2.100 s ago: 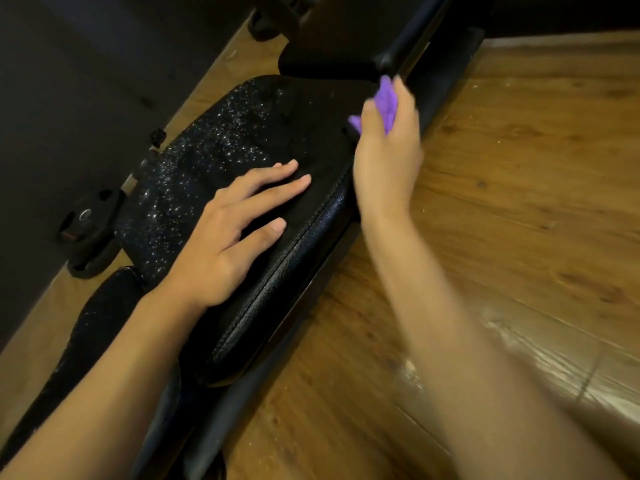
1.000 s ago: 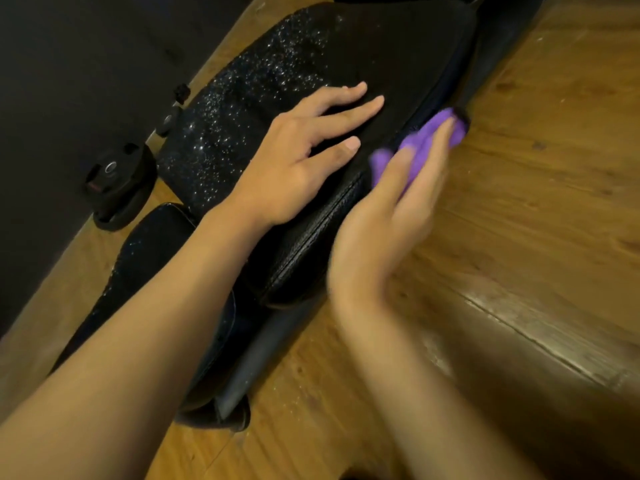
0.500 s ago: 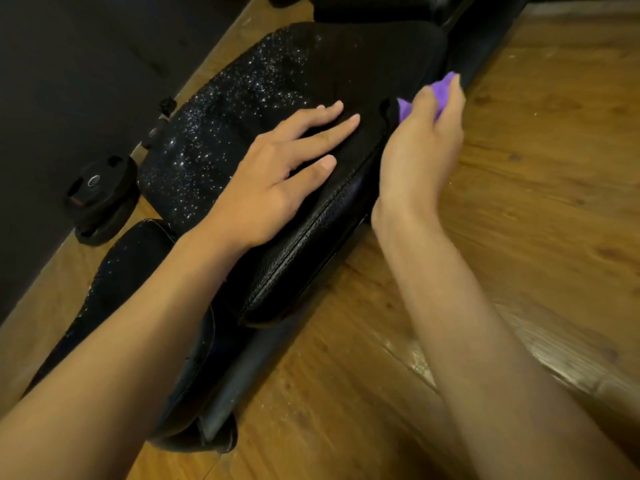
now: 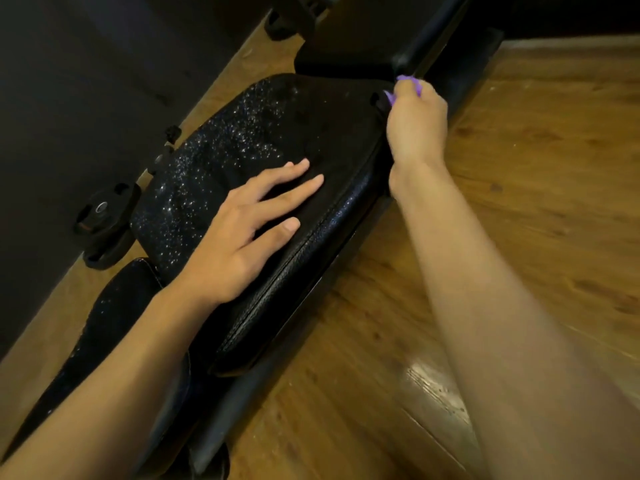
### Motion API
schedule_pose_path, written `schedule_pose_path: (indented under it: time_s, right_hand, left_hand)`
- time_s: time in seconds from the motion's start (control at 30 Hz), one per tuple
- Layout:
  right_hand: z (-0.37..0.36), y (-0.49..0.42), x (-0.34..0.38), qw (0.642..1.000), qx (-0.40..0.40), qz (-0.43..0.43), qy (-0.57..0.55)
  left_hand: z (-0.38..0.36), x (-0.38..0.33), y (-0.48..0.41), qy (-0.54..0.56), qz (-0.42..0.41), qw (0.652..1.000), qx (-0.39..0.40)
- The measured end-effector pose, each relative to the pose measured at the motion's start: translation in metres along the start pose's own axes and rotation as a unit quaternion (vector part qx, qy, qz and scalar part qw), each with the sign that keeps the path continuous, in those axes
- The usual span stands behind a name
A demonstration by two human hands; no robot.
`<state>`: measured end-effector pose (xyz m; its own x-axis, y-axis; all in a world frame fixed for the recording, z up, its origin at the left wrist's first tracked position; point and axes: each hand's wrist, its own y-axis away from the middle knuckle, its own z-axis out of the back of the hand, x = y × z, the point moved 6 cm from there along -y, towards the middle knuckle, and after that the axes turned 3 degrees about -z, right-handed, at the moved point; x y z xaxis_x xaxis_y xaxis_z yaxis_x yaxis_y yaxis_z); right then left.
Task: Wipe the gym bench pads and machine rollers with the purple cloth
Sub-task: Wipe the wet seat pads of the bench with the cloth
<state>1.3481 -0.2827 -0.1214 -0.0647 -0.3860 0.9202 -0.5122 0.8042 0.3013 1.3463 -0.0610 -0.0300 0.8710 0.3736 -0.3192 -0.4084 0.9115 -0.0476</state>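
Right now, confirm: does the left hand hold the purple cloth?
No, the right hand grips the purple cloth; the left hand lies flat on the black bench pad.

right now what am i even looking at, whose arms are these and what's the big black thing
There is no robot here. A camera worn on a person's head looks down at their own two bare arms. The black shape is a gym bench pad, standing over a wooden floor. The left hand rests flat on the pad with its fingers spread. The right hand grips a purple cloth at the pad's far right corner; only a scrap of the cloth shows. A weight plate sits left of the pad.
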Motion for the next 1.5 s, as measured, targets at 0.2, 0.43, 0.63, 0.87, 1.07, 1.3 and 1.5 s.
schedule_pose_path:
  time_s: [0.2, 0.43, 0.63, 0.87, 1.07, 1.3, 1.5]
  right_hand:
    - [0.004, 0.170, -0.016, 0.993, -0.068, 0.092, -0.012]
    - [0.001, 0.010, 0.009, 0.992, 0.013, 0.075, 0.096]
    - [0.007, 0.095, -0.011, 0.994, -0.005, 0.107, 0.028]
    - [0.007, 0.106, -0.014, 0.991, 0.002, 0.130, 0.034]
    - [0.005, 0.007, 0.000, 0.999, 0.018, 0.031, 0.007]
    - [-0.006, 0.225, -0.057, 0.978, -0.019, 0.204, 0.037]
    - [0.008, 0.133, -0.026, 0.986, -0.016, 0.166, -0.019]
  left_hand:
    - [0.005, -0.003, 0.000, -0.002, 0.018, 1.000, 0.000]
    - [-0.001, -0.002, -0.006, -0.002, 0.014, 1.000, -0.001]
    - [0.005, -0.003, -0.003, 0.005, 0.022, 1.000, -0.016]
    - [0.003, -0.001, -0.004, -0.016, 0.006, 1.000, -0.004]
    - [0.002, 0.000, -0.006, 0.002, 0.002, 1.000, -0.014]
    - [0.005, 0.001, -0.012, 0.002, -0.011, 1.000, -0.015]
    - [0.001, -0.002, -0.011, -0.004, -0.014, 1.000, -0.017]
